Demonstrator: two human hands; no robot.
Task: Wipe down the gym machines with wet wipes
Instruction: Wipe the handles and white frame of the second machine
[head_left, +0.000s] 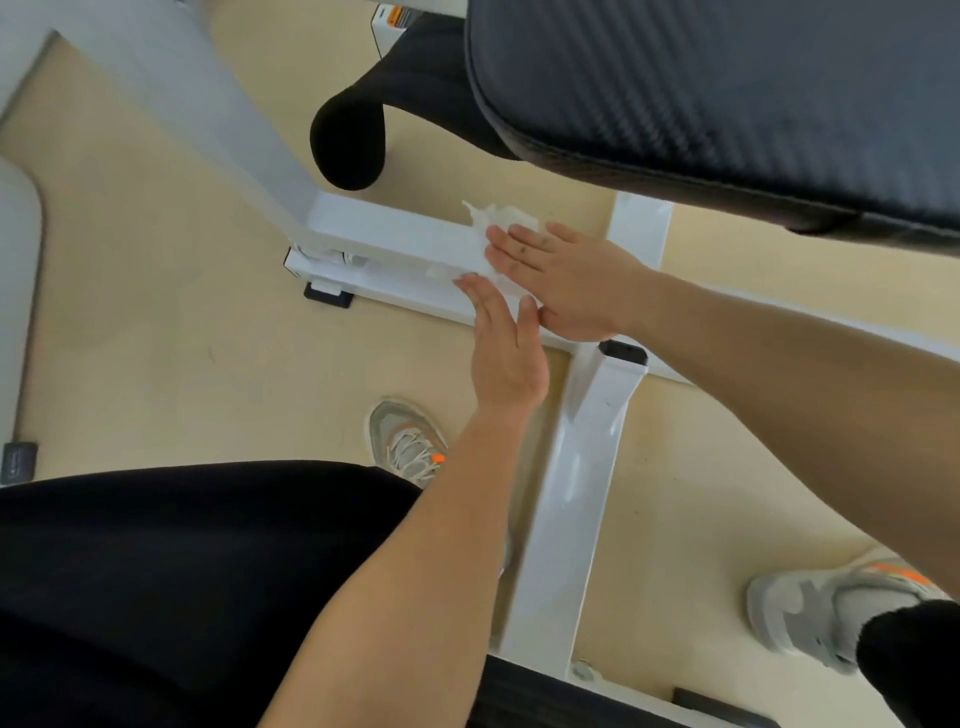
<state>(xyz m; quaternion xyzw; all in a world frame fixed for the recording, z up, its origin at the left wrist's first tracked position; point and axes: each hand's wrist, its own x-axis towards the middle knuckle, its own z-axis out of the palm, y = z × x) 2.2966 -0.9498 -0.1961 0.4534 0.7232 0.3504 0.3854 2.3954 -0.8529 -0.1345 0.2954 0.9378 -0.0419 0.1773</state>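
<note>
Trouser leg (156, 571): black fabric is recorded closest to the lens, filling the lower left.
Left hand (506, 358): grip is not closed; the fingers are held straight and laid on the near edge of the beam, against the wipe's near side. Nothing is clasped.
Right hand (571, 283): grip is flat and fully extended; the wipe is pressed under straight fingers, not clasped.
Wet wipe (498, 218): white and crumpled; it is found on top of the frame beam, partly covered by the right hand, with its far edge showing beyond the fingertips.
Frame beam (395, 239): white painted metal, set low over the floor; a black foot (327, 296) is noted under its left end.
Cross member (571, 493): white, joined to the beam just below the hands and run toward the camera.
Seat pad (727, 93): black, weave-patterned, overhanging at upper right.
Foam roller (348, 140): black, seen above the beam.
Floor (182, 338): pale beige, smooth, faintly scuffed.
Shoes: grey with orange, one (410, 447) beside the left forearm, one (810, 618) at lower right.
</note>
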